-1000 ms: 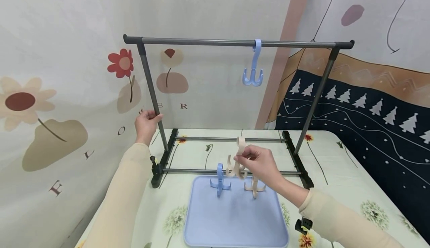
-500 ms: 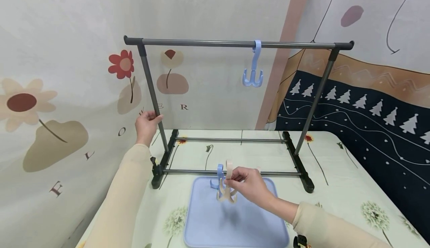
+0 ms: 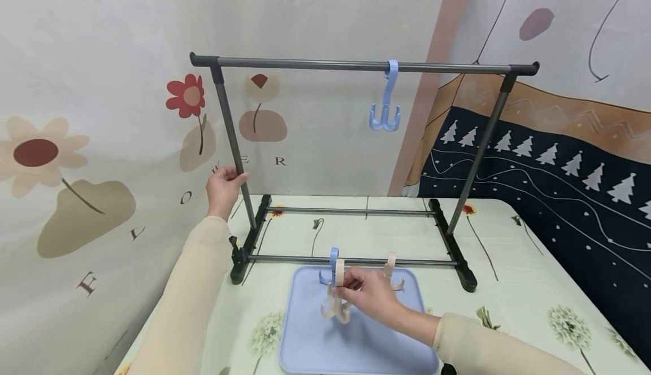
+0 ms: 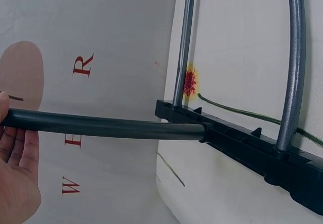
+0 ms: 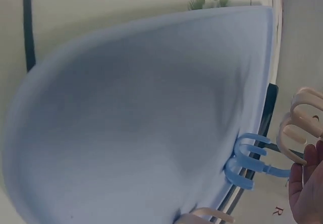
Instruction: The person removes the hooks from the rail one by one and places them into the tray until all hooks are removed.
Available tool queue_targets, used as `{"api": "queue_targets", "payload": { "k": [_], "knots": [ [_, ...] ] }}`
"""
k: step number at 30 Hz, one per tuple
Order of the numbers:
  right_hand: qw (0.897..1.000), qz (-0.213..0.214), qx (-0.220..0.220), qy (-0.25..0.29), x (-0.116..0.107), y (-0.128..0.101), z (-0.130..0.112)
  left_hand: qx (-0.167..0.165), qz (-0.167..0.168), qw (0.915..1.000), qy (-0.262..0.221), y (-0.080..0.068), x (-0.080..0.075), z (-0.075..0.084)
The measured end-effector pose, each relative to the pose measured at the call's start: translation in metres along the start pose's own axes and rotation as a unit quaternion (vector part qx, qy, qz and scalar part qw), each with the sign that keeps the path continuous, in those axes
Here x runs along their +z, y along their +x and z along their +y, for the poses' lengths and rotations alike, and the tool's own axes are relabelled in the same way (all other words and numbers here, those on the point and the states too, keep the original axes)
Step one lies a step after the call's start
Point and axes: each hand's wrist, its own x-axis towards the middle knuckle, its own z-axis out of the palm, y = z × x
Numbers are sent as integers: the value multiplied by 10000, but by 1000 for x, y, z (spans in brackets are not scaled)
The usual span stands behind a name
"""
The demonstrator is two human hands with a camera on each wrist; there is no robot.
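Note:
My left hand (image 3: 230, 178) grips the left upright pole (image 3: 234, 149) of a grey rack; the left wrist view shows the fingers (image 4: 17, 153) curled round that pole (image 4: 101, 125). My right hand (image 3: 351, 286) pinches a beige multi-prong hook (image 3: 335, 304) by its stem, just above a light blue tray (image 3: 310, 347). A blue hook (image 3: 330, 265) and a second beige hook (image 3: 391, 270) sit at the tray's far edge. In the right wrist view the beige hook (image 5: 298, 128) lies by my fingers (image 5: 308, 183), with the blue hook (image 5: 247, 161) on the tray (image 5: 126, 123).
Another blue hook (image 3: 385, 107) hangs from the rack's top bar (image 3: 356, 66). The rack's black feet (image 3: 458, 262) and low cross rails (image 3: 351, 261) stand on a flower-print tablecloth (image 3: 508, 262). Printed fabric walls close the left and back.
My right hand has carried the beige hook down and left, from above the low rail to just over the tray. The left hand has stayed on the pole.

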Motion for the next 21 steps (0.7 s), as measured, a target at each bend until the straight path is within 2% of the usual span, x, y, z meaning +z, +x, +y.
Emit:
{"api": "queue_targets", "payload": {
  "k": [14,21],
  "knots": [
    [9997,35,157,-198,20,6,10,-46,-66,10000,-47,-2,-2,3],
    [9998,-81,79,-144,26,7,19,-39,-55,10000,10,-1,-2,2]
  ]
}}
